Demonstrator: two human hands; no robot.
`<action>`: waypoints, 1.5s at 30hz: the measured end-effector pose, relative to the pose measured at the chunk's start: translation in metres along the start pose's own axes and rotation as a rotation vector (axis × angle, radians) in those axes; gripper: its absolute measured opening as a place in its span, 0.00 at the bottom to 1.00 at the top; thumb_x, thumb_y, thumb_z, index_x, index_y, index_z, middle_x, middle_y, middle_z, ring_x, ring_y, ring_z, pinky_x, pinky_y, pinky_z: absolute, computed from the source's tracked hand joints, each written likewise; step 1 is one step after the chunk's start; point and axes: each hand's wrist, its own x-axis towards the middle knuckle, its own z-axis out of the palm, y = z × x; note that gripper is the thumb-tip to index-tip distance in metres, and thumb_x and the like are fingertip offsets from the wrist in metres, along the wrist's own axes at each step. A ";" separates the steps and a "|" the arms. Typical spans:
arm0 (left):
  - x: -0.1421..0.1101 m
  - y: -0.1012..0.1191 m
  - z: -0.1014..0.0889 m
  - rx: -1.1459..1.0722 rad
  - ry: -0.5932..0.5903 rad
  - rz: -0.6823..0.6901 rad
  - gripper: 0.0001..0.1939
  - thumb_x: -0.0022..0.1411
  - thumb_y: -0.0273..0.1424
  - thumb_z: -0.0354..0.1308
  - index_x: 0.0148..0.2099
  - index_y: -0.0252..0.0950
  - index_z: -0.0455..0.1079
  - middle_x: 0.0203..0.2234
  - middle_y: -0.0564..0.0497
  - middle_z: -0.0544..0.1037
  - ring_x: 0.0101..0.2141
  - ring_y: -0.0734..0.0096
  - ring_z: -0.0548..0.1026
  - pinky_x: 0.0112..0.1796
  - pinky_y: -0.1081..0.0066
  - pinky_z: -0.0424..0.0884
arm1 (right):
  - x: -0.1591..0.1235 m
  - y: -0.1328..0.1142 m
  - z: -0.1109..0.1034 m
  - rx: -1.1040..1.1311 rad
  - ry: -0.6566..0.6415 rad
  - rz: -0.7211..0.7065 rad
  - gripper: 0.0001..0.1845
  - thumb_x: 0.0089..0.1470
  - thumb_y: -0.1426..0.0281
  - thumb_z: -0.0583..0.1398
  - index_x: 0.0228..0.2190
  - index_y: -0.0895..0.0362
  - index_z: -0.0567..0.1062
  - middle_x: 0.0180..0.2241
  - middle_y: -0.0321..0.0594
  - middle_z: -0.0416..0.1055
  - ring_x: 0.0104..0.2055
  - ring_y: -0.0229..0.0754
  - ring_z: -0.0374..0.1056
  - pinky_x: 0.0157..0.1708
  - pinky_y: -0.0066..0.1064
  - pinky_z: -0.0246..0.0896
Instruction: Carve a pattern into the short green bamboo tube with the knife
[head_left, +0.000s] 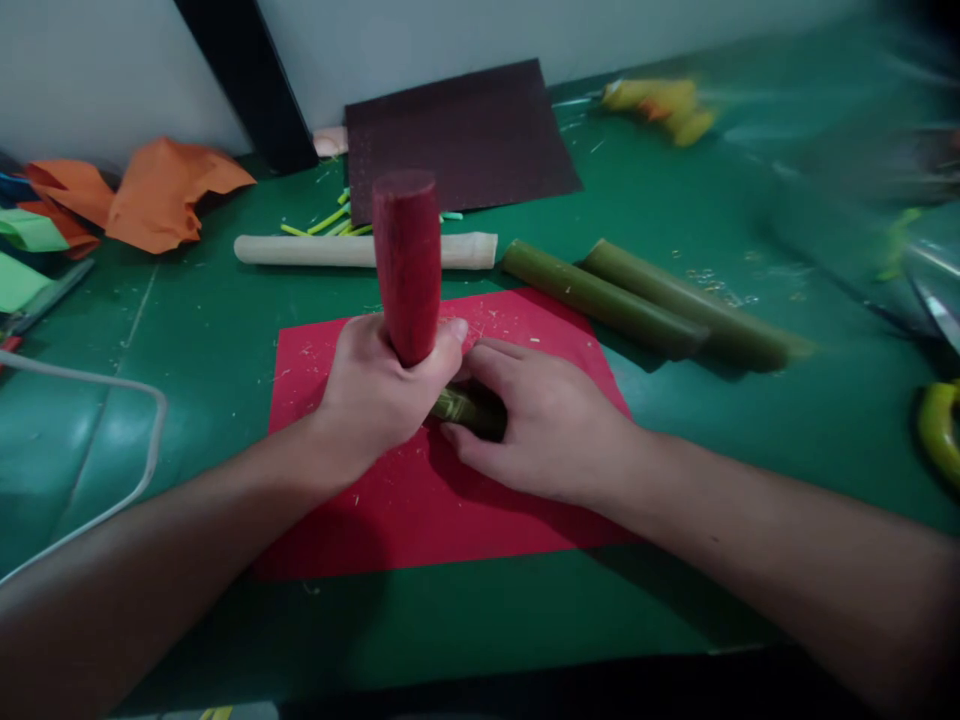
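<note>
My left hand [382, 385] is wrapped round the lower end of a dark red wooden cylinder [407, 262], which stands nearly upright. Right beside it, my right hand [544, 420] is closed over a short green bamboo piece [469, 410] lying on a red sheet [420, 500]. Most of the bamboo piece is hidden under both hands. The two hands touch at the thumbs.
Two long green bamboo tubes [645, 300] and a pale stick [330, 250] lie behind the red sheet on the green mat [675, 190]. Further back lie a dark sheet [457, 130], orange paper [161, 195] at the left, and yellow scraps [664, 105]. A white cable [112, 385] loops at the left.
</note>
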 end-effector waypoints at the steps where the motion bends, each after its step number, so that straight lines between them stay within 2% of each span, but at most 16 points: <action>1: 0.000 -0.001 -0.001 0.008 -0.002 -0.004 0.23 0.56 0.31 0.61 0.19 0.38 0.50 0.15 0.57 0.53 0.18 0.78 0.52 0.18 0.73 0.53 | 0.000 0.000 0.000 -0.003 -0.002 0.001 0.08 0.50 0.67 0.60 0.33 0.57 0.71 0.30 0.38 0.71 0.30 0.39 0.62 0.29 0.30 0.54; 8: 0.005 0.001 -0.003 -0.044 0.003 -0.081 0.19 0.57 0.34 0.62 0.19 0.39 0.59 0.14 0.58 0.59 0.18 0.77 0.58 0.19 0.72 0.58 | 0.001 0.000 -0.002 -0.002 -0.006 0.015 0.10 0.50 0.67 0.61 0.36 0.57 0.73 0.32 0.40 0.74 0.30 0.39 0.64 0.29 0.30 0.54; 12: 0.006 0.000 -0.002 -0.083 0.024 -0.099 0.20 0.57 0.31 0.63 0.18 0.38 0.60 0.14 0.58 0.59 0.18 0.77 0.57 0.21 0.72 0.60 | 0.001 0.000 -0.002 0.007 0.003 0.007 0.11 0.50 0.67 0.61 0.36 0.58 0.74 0.32 0.40 0.75 0.31 0.40 0.65 0.30 0.30 0.55; 17: 0.009 -0.006 -0.001 -0.332 0.112 -0.127 0.21 0.60 0.34 0.63 0.19 0.39 0.59 0.15 0.57 0.59 0.17 0.76 0.57 0.18 0.70 0.55 | 0.001 -0.001 -0.002 -0.002 -0.012 0.020 0.10 0.50 0.68 0.61 0.36 0.58 0.74 0.33 0.40 0.76 0.32 0.40 0.66 0.31 0.30 0.55; 20: 0.009 -0.001 -0.001 -0.150 0.065 -0.108 0.22 0.60 0.32 0.63 0.18 0.38 0.60 0.15 0.56 0.60 0.19 0.76 0.58 0.20 0.71 0.59 | 0.001 -0.001 -0.002 -0.006 -0.008 0.021 0.10 0.50 0.68 0.61 0.36 0.58 0.74 0.33 0.40 0.76 0.31 0.40 0.66 0.31 0.30 0.55; 26: 0.007 0.003 0.000 -0.055 0.073 -0.094 0.20 0.57 0.33 0.63 0.18 0.38 0.60 0.15 0.57 0.60 0.19 0.77 0.58 0.20 0.73 0.60 | 0.001 -0.001 -0.002 0.001 -0.006 0.024 0.12 0.50 0.68 0.62 0.38 0.60 0.76 0.33 0.40 0.76 0.31 0.40 0.66 0.30 0.30 0.55; 34: 0.007 0.000 0.001 -0.040 0.047 -0.111 0.19 0.57 0.34 0.63 0.20 0.38 0.60 0.16 0.57 0.60 0.20 0.78 0.58 0.20 0.75 0.61 | 0.002 -0.001 0.000 0.005 0.016 0.003 0.11 0.49 0.69 0.61 0.36 0.59 0.75 0.32 0.40 0.75 0.31 0.39 0.65 0.30 0.30 0.55; 39: 0.004 0.004 0.001 -0.027 0.026 -0.115 0.19 0.55 0.32 0.63 0.19 0.38 0.57 0.16 0.58 0.57 0.19 0.78 0.56 0.19 0.75 0.57 | 0.001 0.001 0.001 0.006 0.019 -0.009 0.09 0.49 0.69 0.61 0.35 0.59 0.74 0.29 0.38 0.71 0.29 0.38 0.62 0.28 0.29 0.53; 45: 0.003 0.004 -0.001 0.003 -0.025 -0.081 0.21 0.55 0.31 0.62 0.19 0.38 0.53 0.15 0.58 0.54 0.19 0.79 0.53 0.18 0.75 0.55 | -0.001 0.001 0.001 0.012 0.027 -0.038 0.10 0.49 0.69 0.62 0.35 0.60 0.73 0.30 0.39 0.71 0.30 0.39 0.63 0.29 0.31 0.55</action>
